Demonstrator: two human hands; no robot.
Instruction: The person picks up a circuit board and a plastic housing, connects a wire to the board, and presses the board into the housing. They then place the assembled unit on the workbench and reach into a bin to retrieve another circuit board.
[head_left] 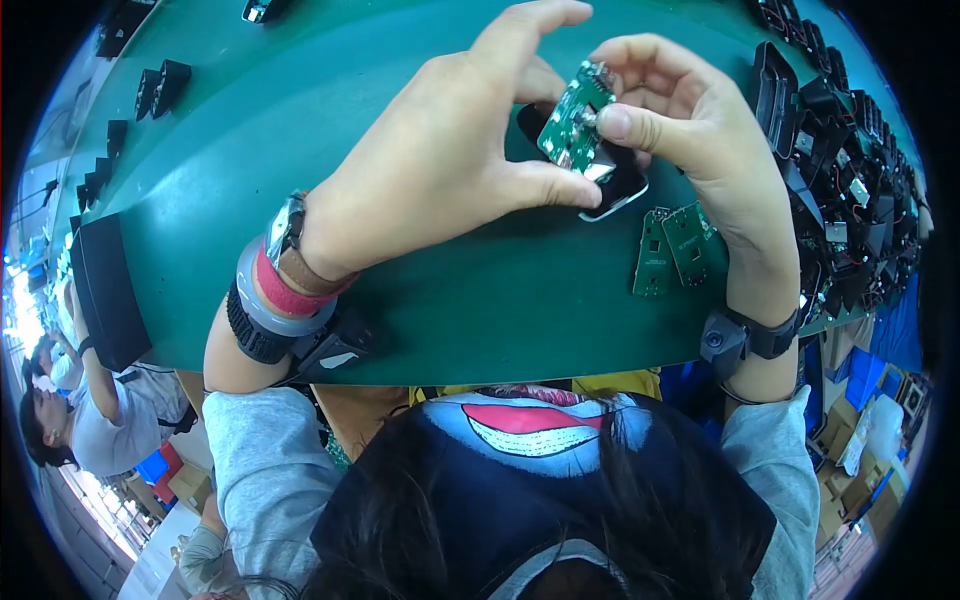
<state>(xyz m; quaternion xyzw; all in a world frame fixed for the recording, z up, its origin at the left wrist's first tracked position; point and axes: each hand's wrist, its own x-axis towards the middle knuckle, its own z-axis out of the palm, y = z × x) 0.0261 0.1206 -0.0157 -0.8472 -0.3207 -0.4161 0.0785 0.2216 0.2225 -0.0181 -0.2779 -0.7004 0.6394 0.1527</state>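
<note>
- I'm pinching a green circuit board (566,128) in the right hand (700,130), 1 o'clock from view centre
- Left hand (440,140) is holding a black casing (626,180) behind the board
- Two loose boards (655,258) are lying at its 5 o'clock

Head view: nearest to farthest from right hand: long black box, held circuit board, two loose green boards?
1. Held circuit board: pinched in the right hand.
2. Two loose green boards: below the hand.
3. Long black box: far left.
</note>
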